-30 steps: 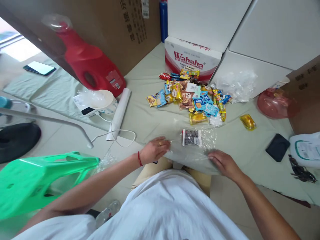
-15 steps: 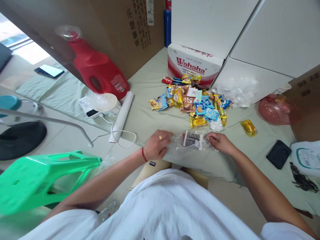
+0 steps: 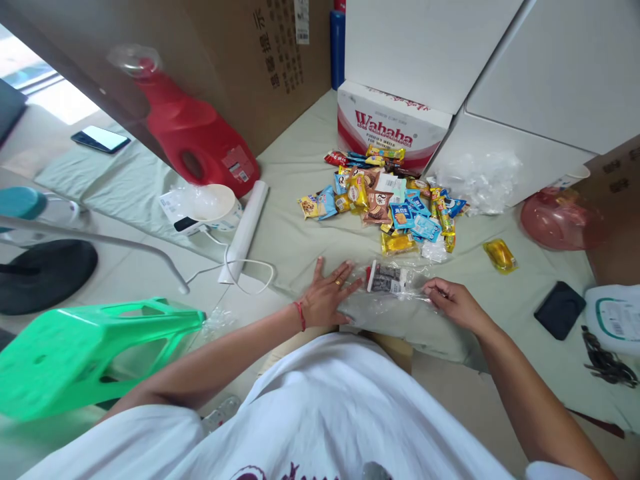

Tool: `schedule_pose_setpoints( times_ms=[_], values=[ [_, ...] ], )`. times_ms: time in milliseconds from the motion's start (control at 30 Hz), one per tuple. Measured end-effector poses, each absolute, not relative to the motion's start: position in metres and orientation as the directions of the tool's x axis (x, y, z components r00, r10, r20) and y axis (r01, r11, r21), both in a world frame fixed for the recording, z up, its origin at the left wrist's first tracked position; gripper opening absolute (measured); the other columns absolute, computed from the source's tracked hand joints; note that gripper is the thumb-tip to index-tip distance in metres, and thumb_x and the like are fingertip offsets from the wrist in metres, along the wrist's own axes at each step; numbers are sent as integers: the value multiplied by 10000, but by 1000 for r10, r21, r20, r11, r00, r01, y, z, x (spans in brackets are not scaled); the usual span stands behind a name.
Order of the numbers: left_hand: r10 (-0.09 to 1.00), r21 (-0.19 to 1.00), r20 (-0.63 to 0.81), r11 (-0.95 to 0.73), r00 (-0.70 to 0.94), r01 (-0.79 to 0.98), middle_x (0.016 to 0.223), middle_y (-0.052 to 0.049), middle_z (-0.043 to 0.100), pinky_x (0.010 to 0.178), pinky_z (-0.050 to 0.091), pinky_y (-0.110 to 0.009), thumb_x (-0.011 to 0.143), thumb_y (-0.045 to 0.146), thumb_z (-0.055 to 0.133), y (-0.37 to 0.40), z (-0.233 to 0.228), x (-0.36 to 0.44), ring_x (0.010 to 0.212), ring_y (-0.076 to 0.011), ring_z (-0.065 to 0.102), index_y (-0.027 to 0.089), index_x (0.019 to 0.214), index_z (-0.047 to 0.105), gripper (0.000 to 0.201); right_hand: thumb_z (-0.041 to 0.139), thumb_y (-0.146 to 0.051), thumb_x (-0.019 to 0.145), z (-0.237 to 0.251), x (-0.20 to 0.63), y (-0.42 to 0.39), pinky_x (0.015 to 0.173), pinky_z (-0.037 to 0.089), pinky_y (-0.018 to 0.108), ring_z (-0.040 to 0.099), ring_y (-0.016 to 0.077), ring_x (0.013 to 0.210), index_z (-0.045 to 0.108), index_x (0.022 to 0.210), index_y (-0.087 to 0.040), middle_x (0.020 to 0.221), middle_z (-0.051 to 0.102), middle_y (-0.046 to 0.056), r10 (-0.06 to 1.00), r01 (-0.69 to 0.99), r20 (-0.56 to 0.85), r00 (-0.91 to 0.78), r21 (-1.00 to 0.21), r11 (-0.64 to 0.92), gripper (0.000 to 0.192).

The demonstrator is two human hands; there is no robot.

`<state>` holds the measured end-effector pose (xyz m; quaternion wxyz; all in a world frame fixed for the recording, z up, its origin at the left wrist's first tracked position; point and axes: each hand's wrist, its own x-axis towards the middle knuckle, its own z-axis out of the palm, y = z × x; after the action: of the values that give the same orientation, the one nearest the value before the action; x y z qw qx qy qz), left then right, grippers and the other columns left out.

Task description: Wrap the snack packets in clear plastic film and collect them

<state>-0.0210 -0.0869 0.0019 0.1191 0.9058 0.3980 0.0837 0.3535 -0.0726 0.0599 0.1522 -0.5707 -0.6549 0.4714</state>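
Observation:
A clear plastic bag lies on the green cloth in front of me, with a small dark packet with white edges inside it or under its film. My left hand is spread flat at the bag's left end, fingers apart, a ring on one finger. At the other end my right hand pinches the bag's edge between thumb and fingers. Just beyond the bag is a heap of wrapped snacks in yellow, blue and brown wrappers.
A Wahaba-style red and white carton stands behind the snacks. Crumpled clear plastic and a red translucent bowl are at right, near a yellow packet and a black wallet-like object. Left are a red jug, white roll and green stool.
My left hand has opened from a curled pose and now lies flat on the bag's left end. My right hand has shifted slightly right and down, still pinching the bag.

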Motion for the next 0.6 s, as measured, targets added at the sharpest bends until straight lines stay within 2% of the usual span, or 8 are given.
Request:
schedule_pose_setpoints(
  times_ms=[67, 100, 200, 267, 333, 467, 533, 600],
  values=[
    [739, 309, 24, -646, 673, 698, 1697, -271, 216, 1143, -126, -809, 775, 722, 737, -82, 4, -26, 1556, -469, 274, 278, 1629, 350, 1038, 575, -596, 930, 60, 355, -73, 628, 428, 265, 550, 142, 632, 674, 989, -203, 717, 624, -15, 888, 581, -356, -292, -803, -131, 410],
    [725, 326, 23, -656, 688, 681, 1702, -245, 229, 1153, -106, -805, 803, 691, 729, -81, 5, -29, 1564, -461, 260, 302, 1609, 392, 957, 580, -606, 922, 60, 355, -72, 623, 433, 266, 551, 141, 623, 671, 983, -202, 721, 629, -13, 886, 569, -364, -288, -809, -148, 419],
    [673, 385, 85, -703, 735, 599, 1671, -102, 390, 1215, -55, -741, 948, 533, 631, -80, 6, -33, 1582, -386, 260, 395, 1432, 616, 504, 593, -625, 905, 63, 353, -67, 605, 433, 267, 544, 139, 601, 663, 948, -204, 714, 630, -11, 882, 553, -371, -290, -817, -162, 429],
    [708, 441, 146, -672, 691, 595, 1579, -44, 539, 1255, 2, -681, 1004, 428, 556, -79, 7, -31, 1579, -334, 286, 375, 1219, 752, 295, 594, -627, 901, 66, 351, -60, 592, 417, 263, 528, 136, 594, 661, 917, -204, 705, 624, -10, 881, 557, -360, -307, -819, -140, 429],
    [794, 527, 168, -573, 584, 628, 1457, -45, 656, 1267, 107, -633, 1016, 372, 515, -77, 6, -28, 1559, -304, 335, 309, 1045, 789, 283, 597, -632, 893, 69, 350, -51, 575, 390, 257, 506, 133, 590, 663, 889, -200, 686, 609, -11, 882, 572, -346, -320, -813, -111, 437],
    [927, 704, 71, -309, 369, 640, 1168, -65, 783, 1243, 234, -589, 1034, 327, 412, -67, 6, -19, 1395, -249, 551, 241, 943, 743, 354, 588, -659, 872, 67, 353, -30, 551, 344, 251, 461, 128, 574, 668, 871, -194, 644, 573, -23, 872, 606, -348, -344, -792, -77, 472],
    [960, 727, 29, -211, 277, 653, 1030, -62, 789, 1238, 248, -574, 1030, 322, 402, -61, 7, -14, 1307, -240, 612, 225, 851, 713, 371, 567, -682, 870, 60, 354, -21, 545, 330, 252, 441, 127, 565, 654, 836, -197, 624, 550, -29, 870, 628, -356, -343, -775, -70, 495],
    [984, 700, 18, -139, 178, 700, 901, -67, 761, 1199, 313, -542, 1005, 324, 449, -56, 7, -7, 1235, -251, 633, 215, 717, 661, 373, 541, -688, 878, 51, 354, -14, 541, 315, 255, 428, 130, 561, 607, 750, -204, 597, 519, -29, 879, 680, -355, -318, -731, -50, 505]
  ],
)
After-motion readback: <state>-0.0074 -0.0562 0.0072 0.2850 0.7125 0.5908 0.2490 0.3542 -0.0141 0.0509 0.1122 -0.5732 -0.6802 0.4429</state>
